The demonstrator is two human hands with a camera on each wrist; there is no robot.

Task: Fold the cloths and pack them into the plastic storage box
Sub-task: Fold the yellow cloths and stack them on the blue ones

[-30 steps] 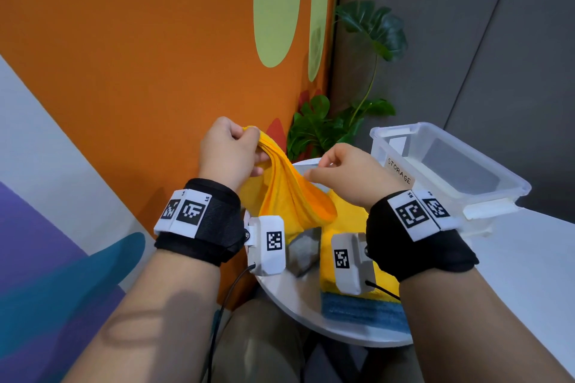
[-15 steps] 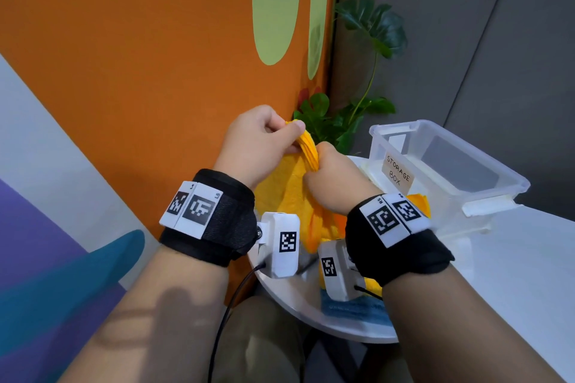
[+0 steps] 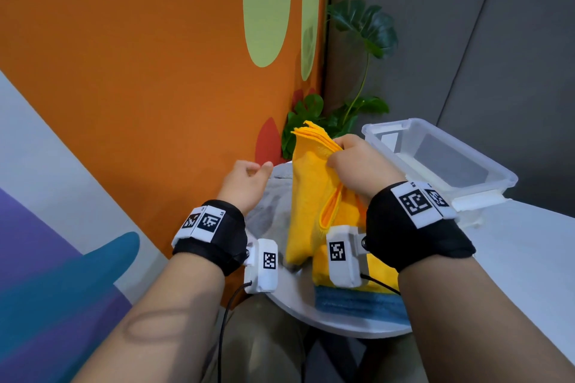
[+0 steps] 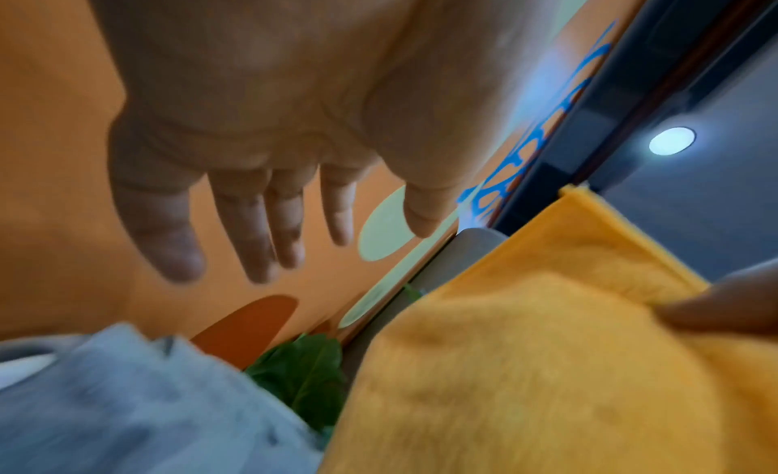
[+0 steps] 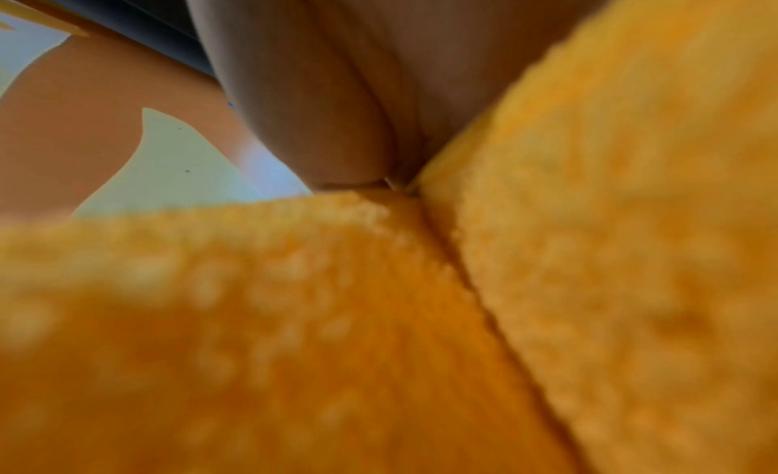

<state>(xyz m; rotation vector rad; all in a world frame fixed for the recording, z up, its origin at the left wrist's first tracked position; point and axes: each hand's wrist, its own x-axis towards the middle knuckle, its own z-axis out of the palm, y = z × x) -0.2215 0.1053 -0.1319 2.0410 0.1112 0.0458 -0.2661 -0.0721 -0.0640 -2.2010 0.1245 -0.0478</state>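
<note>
While your right hand (image 3: 354, 165) pinches the yellow cloth's (image 3: 308, 196) gathered corners, holding its fold hanging above the worktop (image 3: 292, 298), your left hand (image 3: 249, 180) hangs empty with fingers loose, beside the storage box (image 3: 485, 165).

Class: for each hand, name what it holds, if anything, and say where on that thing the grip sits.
The right hand pinches the yellow cloth just below its gathered top corners, so it hangs down. The left hand holds nothing; its fingers are spread.
</note>
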